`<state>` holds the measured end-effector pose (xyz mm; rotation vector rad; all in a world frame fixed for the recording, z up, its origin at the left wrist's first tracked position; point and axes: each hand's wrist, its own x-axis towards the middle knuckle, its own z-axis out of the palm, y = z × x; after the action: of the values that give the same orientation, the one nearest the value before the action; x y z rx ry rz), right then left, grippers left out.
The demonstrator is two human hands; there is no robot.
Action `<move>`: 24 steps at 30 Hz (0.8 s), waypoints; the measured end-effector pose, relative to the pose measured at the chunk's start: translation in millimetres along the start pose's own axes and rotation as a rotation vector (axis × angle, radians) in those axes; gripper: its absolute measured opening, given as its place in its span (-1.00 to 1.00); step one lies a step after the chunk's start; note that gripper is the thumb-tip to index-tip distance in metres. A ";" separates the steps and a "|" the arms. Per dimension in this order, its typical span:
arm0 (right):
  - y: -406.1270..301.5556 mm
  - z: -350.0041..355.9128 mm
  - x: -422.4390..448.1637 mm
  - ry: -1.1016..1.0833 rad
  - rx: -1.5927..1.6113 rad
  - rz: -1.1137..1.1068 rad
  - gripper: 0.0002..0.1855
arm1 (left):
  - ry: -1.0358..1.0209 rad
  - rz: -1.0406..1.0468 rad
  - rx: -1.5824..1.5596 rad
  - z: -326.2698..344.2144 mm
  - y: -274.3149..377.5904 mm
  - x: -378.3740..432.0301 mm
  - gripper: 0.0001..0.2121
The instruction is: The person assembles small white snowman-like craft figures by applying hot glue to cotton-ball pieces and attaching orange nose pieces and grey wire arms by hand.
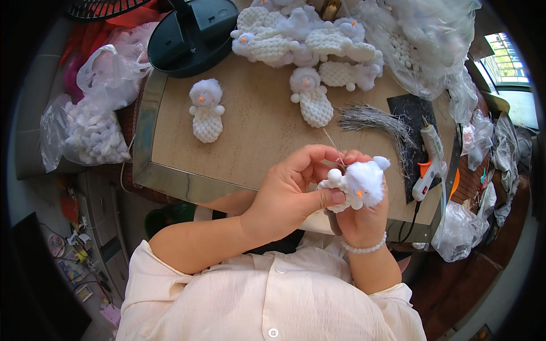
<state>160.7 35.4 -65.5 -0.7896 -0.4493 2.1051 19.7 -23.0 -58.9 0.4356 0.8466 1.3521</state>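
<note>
A small snowman doll (341,187) with a knitted white body, fluffy white hat and orange nose is held between my two hands near the table's front edge. My left hand (294,187) presses its thumb on the doll's front. My right hand (367,217), with a beaded bracelet at the wrist, supports the doll from behind and beside its head. A thin pale strand (332,141) rises from between my fingertips; whether it is wire or thread, I cannot tell. Part of the doll's body is hidden by my fingers.
Similar snowmen lie at left (207,111), centre (313,98) and in a back pile (273,44). Thin silvery wires (371,119) and a glue gun (431,164) rest on the right, partly over a black sheet (411,104). A dark fan base (192,38) and plastic bags (96,132) border the table (251,115).
</note>
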 end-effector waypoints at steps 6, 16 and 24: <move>-0.9 2.7 -2.0 -0.009 -0.049 -0.010 -0.74 | 0.015 0.055 -0.099 3.1 1.9 -1.5 -0.67; -2.8 3.3 -8.2 0.112 -0.818 -0.462 -0.83 | 0.128 0.162 0.057 1.5 1.7 -3.6 -0.79; -5.3 11.6 -15.6 0.140 -0.972 -0.531 -0.88 | 0.200 0.218 0.156 1.2 -2.6 -3.6 -0.81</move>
<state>163.2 25.7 -48.1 -1.1657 -1.4720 1.2558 22.3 -26.7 -58.9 0.5321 1.1000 1.5542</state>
